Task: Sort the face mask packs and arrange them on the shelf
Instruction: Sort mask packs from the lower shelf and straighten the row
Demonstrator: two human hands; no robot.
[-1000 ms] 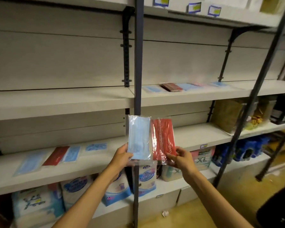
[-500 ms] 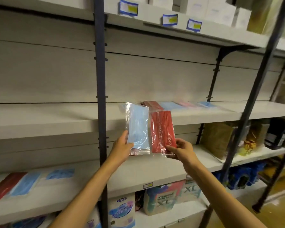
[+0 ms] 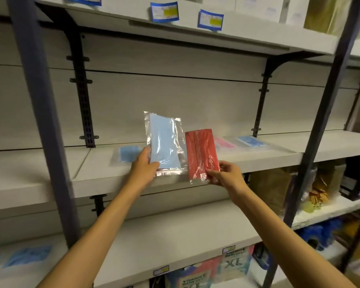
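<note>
Above the front edge of the middle shelf (image 3: 195, 163) we hold two mask packs upright, side by side, their near edges just apart. Our left hand (image 3: 142, 165) pinches the blue mask pack (image 3: 163, 142) at its lower left corner, thumb on the front, fingers behind; that grip is closed on the clear wrapper. Our right hand (image 3: 227, 174) pinches the red mask pack (image 3: 202, 151) at its lower right corner, thumb across the front below the white lettering.

On the shelf behind them lie a blue pack (image 3: 128, 153) to the left, partly hidden by our left hand, and a pink pack (image 3: 223, 143) and another blue pack (image 3: 250, 141) to the right. Bare shelf board spreads left of the blue pack as far as the grey upright post (image 3: 42, 129), and right of the last pack towards the second post (image 3: 318, 129). The shelf above (image 3: 195, 36) sits well clear of the raised packs. More blue packs (image 3: 27, 256) lie blurred on the lower shelf at far left.
</note>
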